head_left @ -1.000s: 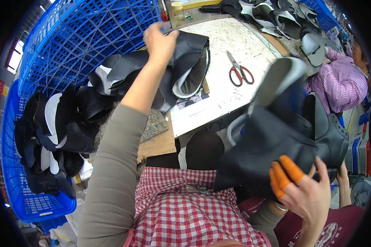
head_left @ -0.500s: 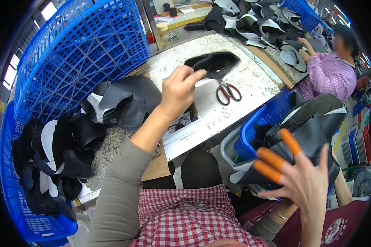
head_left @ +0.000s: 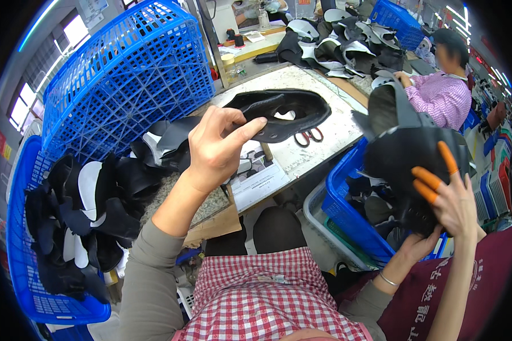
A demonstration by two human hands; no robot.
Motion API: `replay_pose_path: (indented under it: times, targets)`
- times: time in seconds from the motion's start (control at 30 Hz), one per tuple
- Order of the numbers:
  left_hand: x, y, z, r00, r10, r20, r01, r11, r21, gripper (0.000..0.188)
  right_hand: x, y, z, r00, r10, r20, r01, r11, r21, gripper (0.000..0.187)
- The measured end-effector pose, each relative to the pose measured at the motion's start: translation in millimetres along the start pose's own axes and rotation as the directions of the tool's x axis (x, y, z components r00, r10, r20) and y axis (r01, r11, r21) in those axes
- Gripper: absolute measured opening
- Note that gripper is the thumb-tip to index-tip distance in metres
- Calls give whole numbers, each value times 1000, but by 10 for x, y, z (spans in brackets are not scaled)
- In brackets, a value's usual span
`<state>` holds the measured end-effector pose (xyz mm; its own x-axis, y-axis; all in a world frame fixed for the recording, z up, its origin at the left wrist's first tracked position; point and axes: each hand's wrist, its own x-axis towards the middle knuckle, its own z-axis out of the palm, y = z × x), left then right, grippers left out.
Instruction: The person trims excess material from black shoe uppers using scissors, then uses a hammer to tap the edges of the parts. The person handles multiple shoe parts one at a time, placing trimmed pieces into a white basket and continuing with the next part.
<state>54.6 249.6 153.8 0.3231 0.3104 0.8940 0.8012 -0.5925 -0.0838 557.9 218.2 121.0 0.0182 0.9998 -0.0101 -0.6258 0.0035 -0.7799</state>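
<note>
My left hand (head_left: 219, 142) pinches the rim of a black shoe upper (head_left: 321, 111), its ankle opening facing up, above the white board on the worktable. Partly covered by this upper, red-handled scissors (head_left: 309, 138) lie on the board. At the right, my right hand (head_left: 418, 245), with a bracelet at the wrist, grips the lower edge of a bundle of black shoe uppers (head_left: 395, 153); some of its fingers are hidden. A co-worker's hand (head_left: 452, 202) with orange finger covers touches the same bundle from the right.
A blue basket (head_left: 338, 187) holding dark pieces stands below the bundle. Another blue basket (head_left: 68, 315) full of uppers is at the left, with a tilted blue crate (head_left: 125, 85) behind. More uppers (head_left: 341, 45) pile up at the back. A person in a checked shirt (head_left: 441, 96) sits at far right.
My left hand has drawn nearer, bringing the upper toward me and over the scissors. At the right, the bundle has risen above the basket, and my right hand has come into view at its lower edge.
</note>
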Motion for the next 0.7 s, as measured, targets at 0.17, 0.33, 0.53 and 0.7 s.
replay_pose_path:
  times: [0.17,0.33,0.53,0.7]
  targets:
    - [72,159,-261,980,199,9,-199,980,20,39,-311,1471,-297,888,-423,-180,458,781,425,28]
    - [25,413,-428,931,295,215,-256,948,-188,34,-579,1716,791,787,-594,167,565,585,-582,17]
    - [-165,731,-613,911,257,322,-142,929,-341,35,-528,1507,1492,901,-63,430,406,477,-779,29]
    - [-226,893,-763,902,332,277,-215,900,-380,32,-462,1710,1316,954,50,295,48,947,-317,25]
